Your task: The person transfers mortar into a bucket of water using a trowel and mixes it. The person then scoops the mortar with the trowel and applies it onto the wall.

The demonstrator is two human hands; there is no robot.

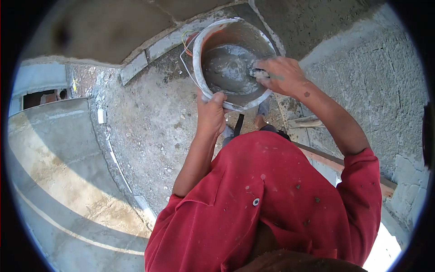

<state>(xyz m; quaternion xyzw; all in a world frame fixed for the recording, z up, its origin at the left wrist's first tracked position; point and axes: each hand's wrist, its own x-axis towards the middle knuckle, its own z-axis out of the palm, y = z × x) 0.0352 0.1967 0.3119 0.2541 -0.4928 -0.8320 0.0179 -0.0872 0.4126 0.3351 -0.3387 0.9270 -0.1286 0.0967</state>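
1. gripping the near rim of the bucket [196, 55], the left hand [211, 112] pinches it between thumb and fingers.
2. the right hand [284, 76] closes around a smeared tool [259, 73] at the bucket's right side; its far end is unclear.
3. wet grey mix [229, 68] sits inside the bucket, in front of the red shirt [290, 190].

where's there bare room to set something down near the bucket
Mostly the gritty ground left of the bucket, between the left hand and the small white block. Crowded: the bucket's right side, by the right hand, and below it, around the feet.
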